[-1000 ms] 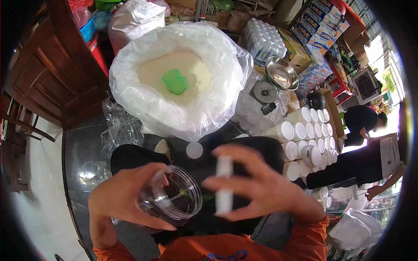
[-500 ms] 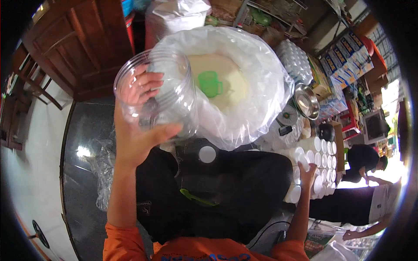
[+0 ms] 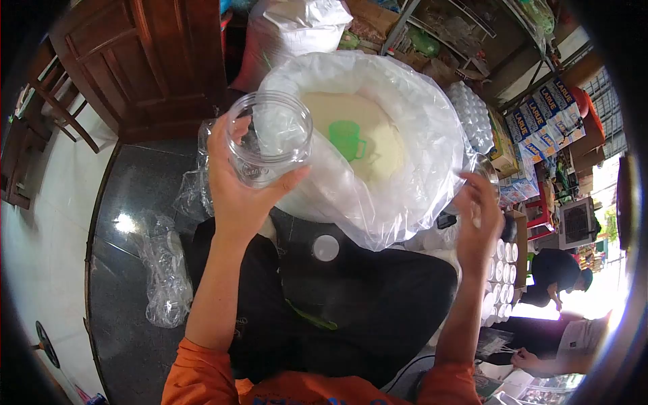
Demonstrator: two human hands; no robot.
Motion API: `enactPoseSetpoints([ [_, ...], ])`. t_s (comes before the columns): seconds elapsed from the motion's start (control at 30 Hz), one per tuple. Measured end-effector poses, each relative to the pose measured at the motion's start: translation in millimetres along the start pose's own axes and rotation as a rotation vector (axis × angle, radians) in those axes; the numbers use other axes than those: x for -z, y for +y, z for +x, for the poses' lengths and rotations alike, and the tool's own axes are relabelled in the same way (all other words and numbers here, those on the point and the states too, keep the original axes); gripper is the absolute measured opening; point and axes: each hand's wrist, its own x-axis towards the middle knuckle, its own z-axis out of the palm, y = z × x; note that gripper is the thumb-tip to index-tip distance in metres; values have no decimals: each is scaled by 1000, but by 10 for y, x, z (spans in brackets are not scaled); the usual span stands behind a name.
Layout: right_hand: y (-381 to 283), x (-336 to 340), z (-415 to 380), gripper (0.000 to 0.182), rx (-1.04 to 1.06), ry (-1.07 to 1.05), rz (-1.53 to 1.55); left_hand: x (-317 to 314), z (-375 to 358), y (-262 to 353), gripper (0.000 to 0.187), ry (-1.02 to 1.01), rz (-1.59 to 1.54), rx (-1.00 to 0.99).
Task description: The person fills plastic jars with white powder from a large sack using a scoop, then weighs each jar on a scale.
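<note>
My left hand (image 3: pixel 237 185) is wrapped round a clear plastic jar (image 3: pixel 287 138), its wide mouth tilted up toward me. The jar overlaps the left rim of a large clear plastic bag (image 3: pixel 432 121), spread wide round pale cream powder (image 3: pixel 386 145). A green handled cup (image 3: pixel 344 138) rests on the powder. By the bag's right edge is my right hand (image 3: pixel 480 219), its fingers loosely bent and apart, close to a metal bowl (image 3: pixel 487 172). On the dark floor before me lies a white round disc (image 3: pixel 325 248).
Stacked white-lidded jars (image 3: pixel 501 270) stand at right, partly behind my right arm. Crumpled clear plastic (image 3: pixel 167 287) lies on the left floor. Behind the bag stands a white sack (image 3: pixel 290 34). Beer cartons (image 3: pixel 543 118) and two other people (image 3: pixel 557 273) are farther right.
My right hand has left the white-lidded jars and come up to the bag's right edge. My left hand has turned the clear jar more upright and moved it slightly right in view.
</note>
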Motion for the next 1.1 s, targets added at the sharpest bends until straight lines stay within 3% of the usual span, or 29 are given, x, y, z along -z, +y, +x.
enactPoseSetpoints([
  [0.07,-360,-462,388,24,-153,-310,126,18,-17,-41,113,10,2,-6],
  [0.13,-128,-1078,754,37,-68,-526,-69,31,-53,-78,114,17,5,-7],
  [0.2,167,-1709,1125,46,-276,-816,-325,44,-69,-103,114,18,-53,25],
  [0.27,505,-2192,1287,49,-434,-979,-343,99,-69,-75,114,9,-26,18],
  [0.3,569,-2290,1300,49,-427,-978,-346,122,-66,-75,114,-8,4,17],
  [0.37,600,-2410,1285,50,-678,-963,-73,138,-77,-109,113,-7,4,24],
  [0.4,635,-2441,1283,50,-676,-970,-77,143,-71,-109,113,-5,-12,20],
  [0.5,606,-2393,1301,50,-620,-1012,2,179,-57,-139,113,-9,-23,19],
  [0.57,546,-2348,1367,48,-297,-963,-221,196,-62,-162,116,-2,-10,-1],
  [0.6,537,-2367,1375,48,-293,-966,-221,203,-61,-156,116,2,-7,1],
  [0.67,583,-2425,1359,38,97,-610,-708,208,-70,-124,112,-7,-10,48],
  [0.7,657,-2487,1389,38,99,-611,-706,211,-78,-128,112,-6,-7,49],
  [0.77,871,-2692,1473,34,158,-381,-925,205,-79,-144,112,-4,22,42],
  [0.9,938,-2904,1410,35,206,-444,-1016,193,-58,-174,112,-12,17,51],
  [0.97,683,-2859,1309,25,257,-766,-733,180,-63,-187,112,-11,47,58],
  [1.1,657,-2897,1040,26,344,-774,-578,184,-19,-155,112,-37,99,51],
])
